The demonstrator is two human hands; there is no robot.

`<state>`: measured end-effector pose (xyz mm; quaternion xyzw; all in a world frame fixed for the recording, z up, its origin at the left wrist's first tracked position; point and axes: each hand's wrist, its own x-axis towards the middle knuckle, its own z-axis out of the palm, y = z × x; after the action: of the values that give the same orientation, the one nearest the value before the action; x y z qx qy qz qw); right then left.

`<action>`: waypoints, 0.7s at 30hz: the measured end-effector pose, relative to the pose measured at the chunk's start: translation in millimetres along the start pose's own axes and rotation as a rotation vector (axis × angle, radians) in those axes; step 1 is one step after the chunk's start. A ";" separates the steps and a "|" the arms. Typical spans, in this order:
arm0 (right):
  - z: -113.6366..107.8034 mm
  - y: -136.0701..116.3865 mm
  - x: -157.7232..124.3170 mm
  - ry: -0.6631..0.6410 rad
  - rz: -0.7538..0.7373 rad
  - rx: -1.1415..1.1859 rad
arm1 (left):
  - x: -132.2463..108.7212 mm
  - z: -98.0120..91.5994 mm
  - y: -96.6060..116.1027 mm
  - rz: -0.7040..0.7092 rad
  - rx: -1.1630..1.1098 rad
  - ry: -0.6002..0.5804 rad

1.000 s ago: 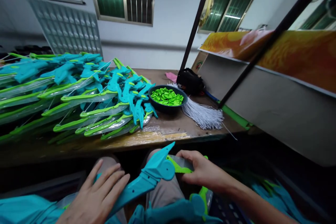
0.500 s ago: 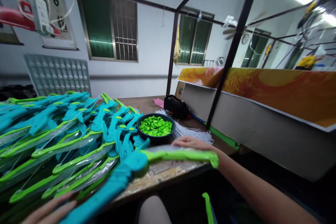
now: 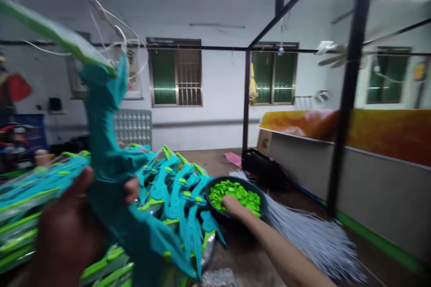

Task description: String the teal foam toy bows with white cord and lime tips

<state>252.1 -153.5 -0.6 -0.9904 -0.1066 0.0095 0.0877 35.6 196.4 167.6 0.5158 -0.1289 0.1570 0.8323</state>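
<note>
Gripping a teal toy bow [image 3: 107, 143] by its middle, the left hand [image 3: 72, 228] holds it upright and close to the camera, fingers wrapped round the grip; its green limb [image 3: 54, 36] slants to the upper left, blurred. The right hand [image 3: 232, 205] rests in the dark bowl [image 3: 264, 208] of green plastic pieces [image 3: 240, 193]; finger spread cannot be told. Stacked teal and green bows [image 3: 175, 188] lie left of the bowl, white strings [image 3: 310, 237] to its right, on the wooden table [image 3: 208, 157].
</note>
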 end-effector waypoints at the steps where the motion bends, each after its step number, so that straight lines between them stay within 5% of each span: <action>1: 3.2 1.9 2.0 0.012 0.009 -0.010 | -0.2 1.9 1.0 -0.076 -0.077 0.030; 4: 9.1 12.4 4.8 0.066 0.060 -0.014 | -7.7 7.3 -21.1 -0.247 -0.352 0.000; 8: 7.7 28.5 -1.5 0.217 0.129 0.030 | -23.6 10.2 -73.7 -0.212 -0.578 -0.222; 13: -24.4 36.5 -23.2 0.439 0.156 0.136 | -41.6 7.7 -113.9 -0.294 -0.640 -0.233; 18: -76.8 -30.2 -83.7 0.622 -0.082 0.387 | -57.9 4.1 -144.8 -0.298 -0.530 -0.148; 21: -81.9 -95.0 -139.8 0.775 -0.375 0.529 | -68.6 13.8 -163.8 -0.136 -0.085 -0.064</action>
<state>98.7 -105.9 96.8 -0.8287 -0.2364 -0.3480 0.3691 36.5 106.6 13.8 0.4924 -0.1269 0.0781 0.8575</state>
